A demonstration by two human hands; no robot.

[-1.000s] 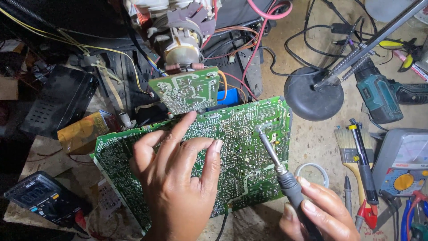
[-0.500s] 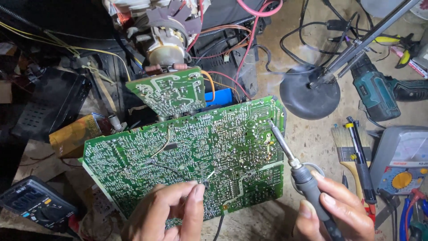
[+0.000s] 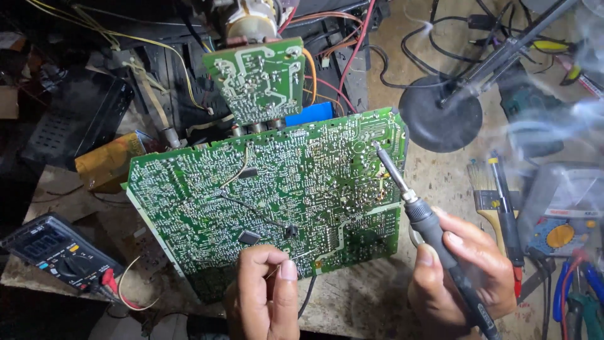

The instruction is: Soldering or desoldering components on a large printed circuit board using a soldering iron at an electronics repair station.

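A large green circuit board [image 3: 277, 195] lies solder side up across the bench. My left hand [image 3: 264, 296] rests at its near edge, fingers pinched together on what looks like a thin strand of solder wire. My right hand [image 3: 465, 271] grips a black-handled soldering iron [image 3: 415, 208]; its metal tip touches the board near the right edge, below the top corner. Thin smoke drifts at the upper right. A smaller green board [image 3: 258, 79] stands tilted behind the large one.
A black multimeter [image 3: 53, 252] lies at the left. A round black lamp base [image 3: 440, 113] sits behind the board. A brush [image 3: 484, 189], pens, pliers [image 3: 579, 296] and a second meter [image 3: 566, 208] crowd the right side. Tangled wires fill the back.
My left hand has slid off the board's face down to its near edge and closed its fingers. The iron's tip has come down onto the board's right side, and smoke has appeared.
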